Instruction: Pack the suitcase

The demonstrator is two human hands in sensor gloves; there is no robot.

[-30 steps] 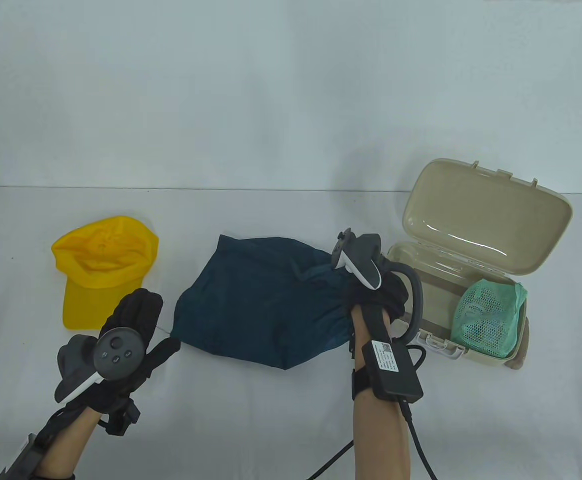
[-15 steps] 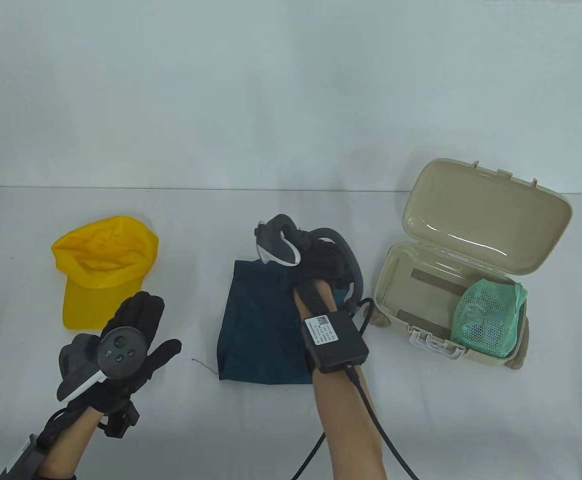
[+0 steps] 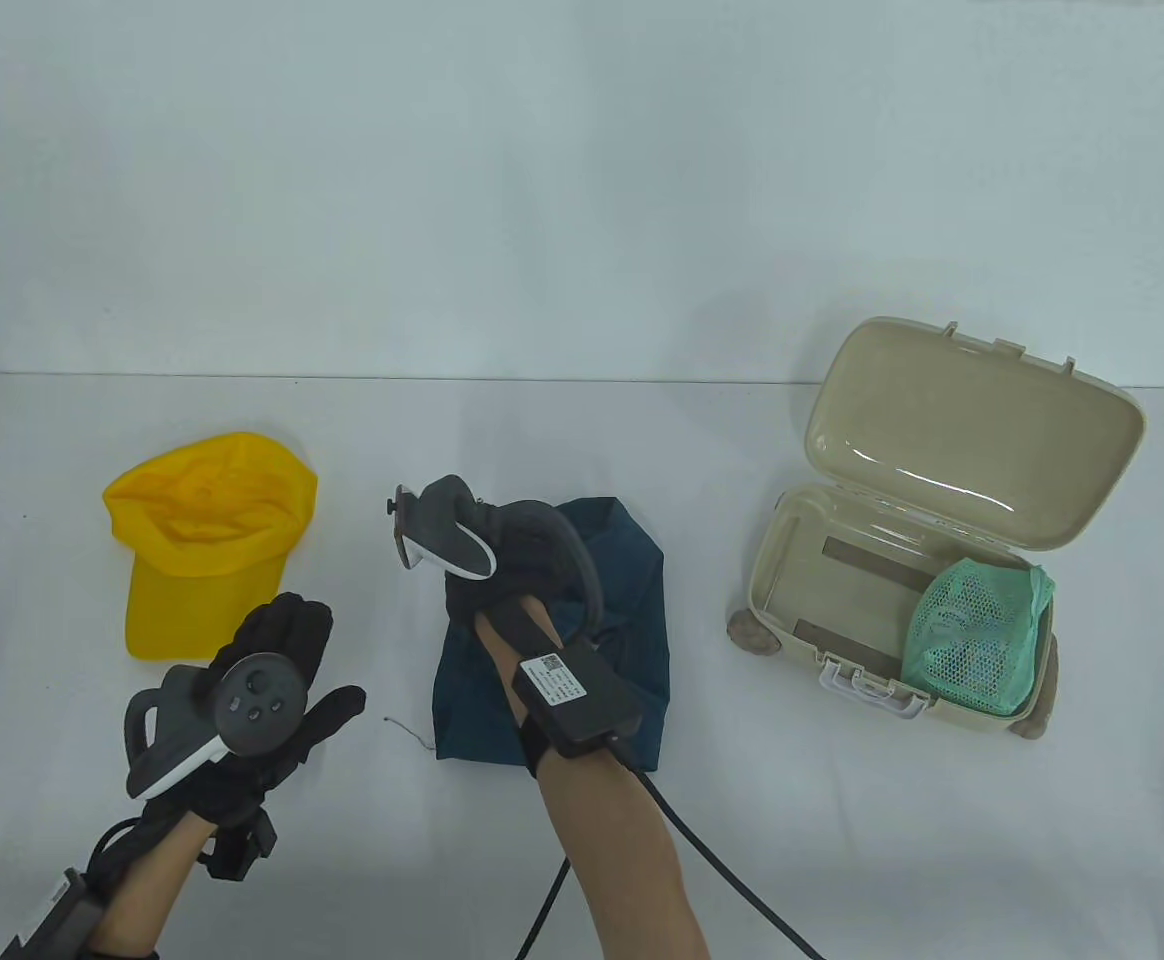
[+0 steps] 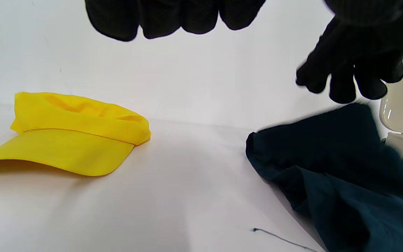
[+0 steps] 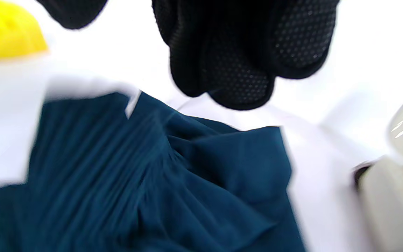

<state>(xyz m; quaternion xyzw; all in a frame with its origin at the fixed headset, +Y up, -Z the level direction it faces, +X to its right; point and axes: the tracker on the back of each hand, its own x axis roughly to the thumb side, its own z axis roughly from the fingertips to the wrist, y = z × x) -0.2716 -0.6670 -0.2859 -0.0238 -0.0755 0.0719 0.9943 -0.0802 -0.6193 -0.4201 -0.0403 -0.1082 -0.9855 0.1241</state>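
Sitting open at table right: beige hard-plastic suitcase (image 3: 942,520), green mesh pouch (image 3: 977,640) inside. Dark teal folded cloth garment (image 3: 632,620) lies mid-table; right hand (image 3: 502,580) hovers above it, fingers loosely curled, holding nothing. Yellow fabric cap (image 3: 207,535) at left. Left hand (image 3: 272,680) spread flat, empty. Wrist-box label (image 3: 559,681) unreadable.

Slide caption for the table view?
Right hand over folded navy garment; yellow cap left, open suitcase right.
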